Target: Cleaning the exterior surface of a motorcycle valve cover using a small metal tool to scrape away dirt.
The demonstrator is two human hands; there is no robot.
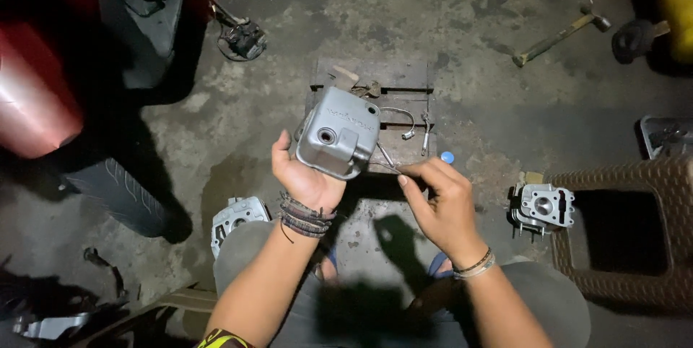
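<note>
Stained concrete floor [505, 102] lies below, where the left hand [307, 178] cups a grey metal engine cover [338, 131] from beneath, tilted up for access, while the right hand [440, 200] pinches a thin wire [386, 164] against its edge

A motorcycle repair workshop: stained concrete floor [505, 23], a tyre [123, 193] left of the grip, a hammer [559, 34] beyond it, an engine cylinder [543, 207] to its right.
</note>
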